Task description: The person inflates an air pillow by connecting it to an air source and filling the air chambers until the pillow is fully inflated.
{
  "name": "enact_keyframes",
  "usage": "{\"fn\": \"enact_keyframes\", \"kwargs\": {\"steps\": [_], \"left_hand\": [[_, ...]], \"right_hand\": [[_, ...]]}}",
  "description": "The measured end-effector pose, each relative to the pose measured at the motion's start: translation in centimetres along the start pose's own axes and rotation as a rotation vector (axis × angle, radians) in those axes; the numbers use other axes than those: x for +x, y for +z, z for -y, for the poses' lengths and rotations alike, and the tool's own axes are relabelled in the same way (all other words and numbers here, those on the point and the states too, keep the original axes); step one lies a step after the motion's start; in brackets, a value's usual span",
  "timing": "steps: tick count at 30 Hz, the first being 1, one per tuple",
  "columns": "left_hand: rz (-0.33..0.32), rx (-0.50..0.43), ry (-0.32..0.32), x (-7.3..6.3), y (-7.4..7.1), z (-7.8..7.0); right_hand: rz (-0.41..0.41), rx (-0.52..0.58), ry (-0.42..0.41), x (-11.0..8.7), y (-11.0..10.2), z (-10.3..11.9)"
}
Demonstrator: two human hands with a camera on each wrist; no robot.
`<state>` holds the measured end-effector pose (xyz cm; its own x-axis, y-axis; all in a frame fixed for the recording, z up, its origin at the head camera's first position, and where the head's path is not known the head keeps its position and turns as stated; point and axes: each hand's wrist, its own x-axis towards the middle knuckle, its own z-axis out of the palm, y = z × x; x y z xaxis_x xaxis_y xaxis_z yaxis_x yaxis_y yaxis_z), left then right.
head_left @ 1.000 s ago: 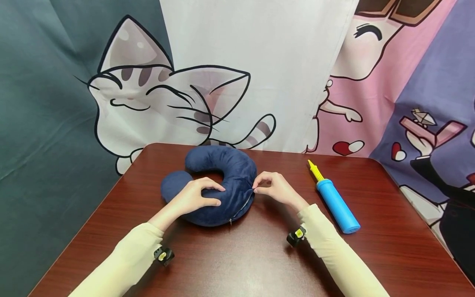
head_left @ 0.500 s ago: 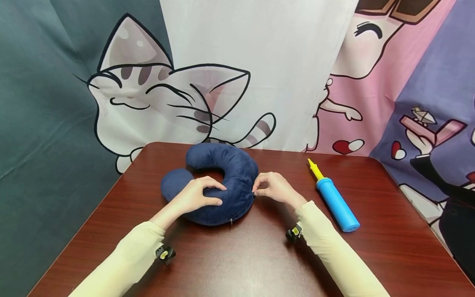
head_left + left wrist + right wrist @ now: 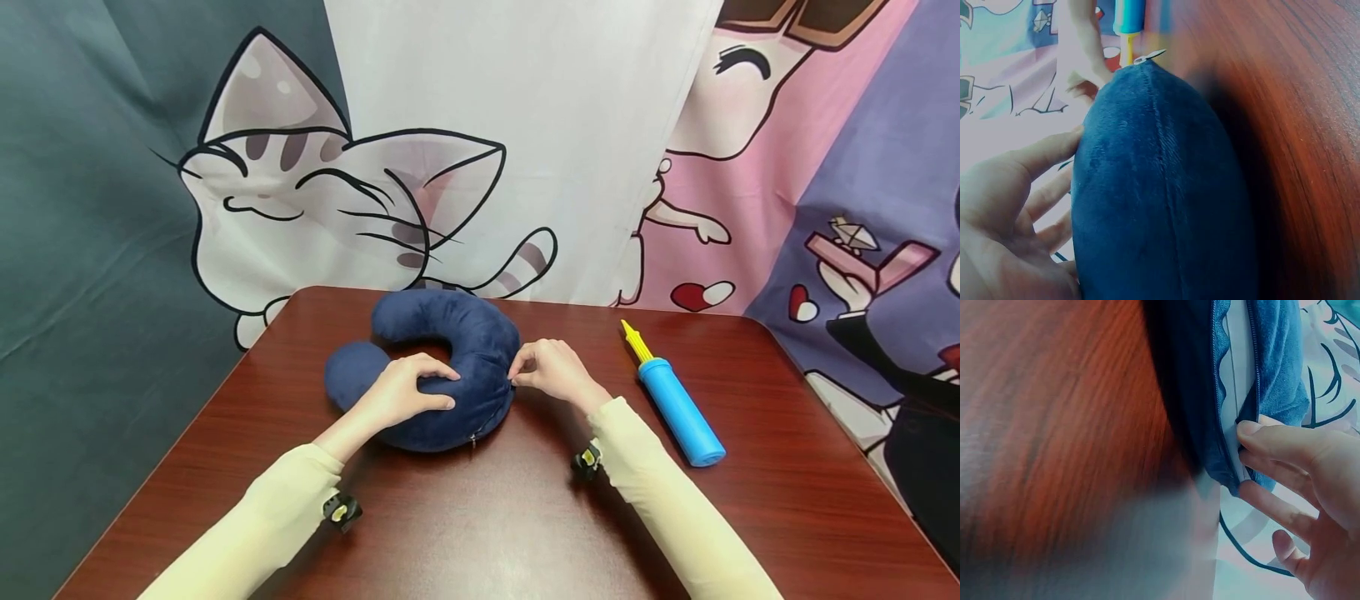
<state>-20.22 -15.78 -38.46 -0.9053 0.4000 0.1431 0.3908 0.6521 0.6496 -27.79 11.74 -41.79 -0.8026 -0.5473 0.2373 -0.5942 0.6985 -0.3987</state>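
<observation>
A navy plush U-shaped neck pillow (image 3: 442, 417) lies on the table, its gap facing left. My left hand (image 3: 408, 387) rests on its near arm, thumb and fingers spread apart over the plush. On the right outer side, my right hand (image 3: 552, 371) pinches the cover's edge between thumb and fingertips. The right wrist view shows the zip (image 3: 1257, 356) parted there, with white material (image 3: 1239, 369) between the rows of teeth, and the thumb at one zip edge. A small metal zip pull (image 3: 473, 439) hangs at the pillow's near side.
A blue hand pump (image 3: 681, 412) with a yellow nozzle lies right of the right hand. Below everything is a reddish-brown wooden table (image 3: 480, 533). A cartoon-printed cloth (image 3: 562, 150) hangs behind the table's far edge.
My right hand has shifted slightly left and up, still pinching the cover's edge. The fabric peak pulled out earlier stands out less now. The left hand stays on the pillow.
</observation>
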Motion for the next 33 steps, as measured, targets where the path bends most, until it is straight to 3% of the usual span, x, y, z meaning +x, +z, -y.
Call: {"fn": "enact_keyframes", "kwargs": {"steps": [4,10,15,18,26,33], "left_hand": [[-0.007,0.005,-0.014,0.1,0.1,0.0],[-0.009,-0.005,-0.016,0.3,0.1,0.3],[0.002,-0.027,-0.014,0.2,-0.2,0.6],[0.014,-0.028,0.018,0.1,-0.5,0.7],[0.018,0.008,0.124,-1.0,-1.9,0.3],[0.059,0.042,0.151,-2.1,-2.3,-0.3]], "right_hand": [[-0.006,0.030,0.018,0.3,0.0,-0.1],[0.059,0.155,0.050,-0.2,-0.9,0.5],[0.045,0.059,-0.019,-1.1,-1.5,1.7],[0.011,0.019,-0.047,-1.9,-1.7,2.6],[-0.043,0.074,-0.099,-3.6,-1.9,4.9],[0.020,0.149,-0.189,-4.8,-0.7,6.6]]}}
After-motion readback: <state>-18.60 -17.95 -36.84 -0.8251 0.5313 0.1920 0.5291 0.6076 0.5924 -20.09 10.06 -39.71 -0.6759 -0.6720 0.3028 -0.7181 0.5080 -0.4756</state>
